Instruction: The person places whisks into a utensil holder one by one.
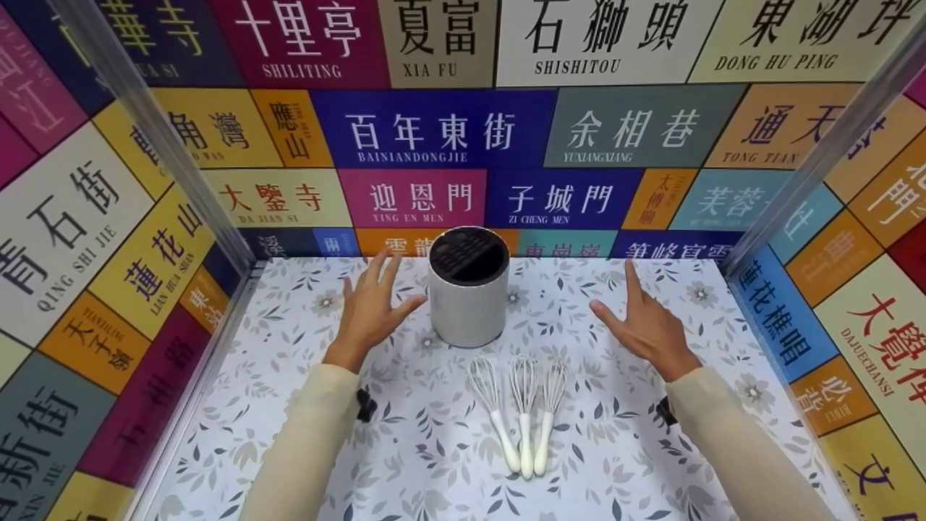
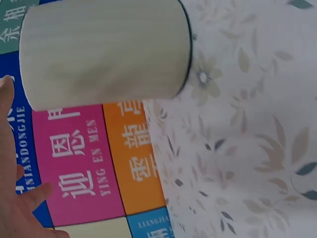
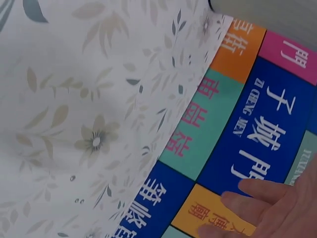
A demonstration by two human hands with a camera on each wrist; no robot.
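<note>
Left hand (image 1: 372,311): fingers spread, white utensil holder (image 1: 469,307) just right of the thumb. Right hand (image 1: 647,325): fingers and thumb apart, holder off to their left. I count three wire whisks (image 1: 525,420) on the desk (image 1: 427,441), back from all fingers, between the sleeves (image 1: 304,434).

Left wrist view: canister (image 2: 106,54), left hand (image 2: 14,198) edge-cropped.

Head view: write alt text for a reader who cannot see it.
A person's left hand and right hand, both empty, are held out on either side of a white canister with a black top. Three whisks lie in front of it on a leaf-patterned table, with colorful sign-covered walls around.
</note>
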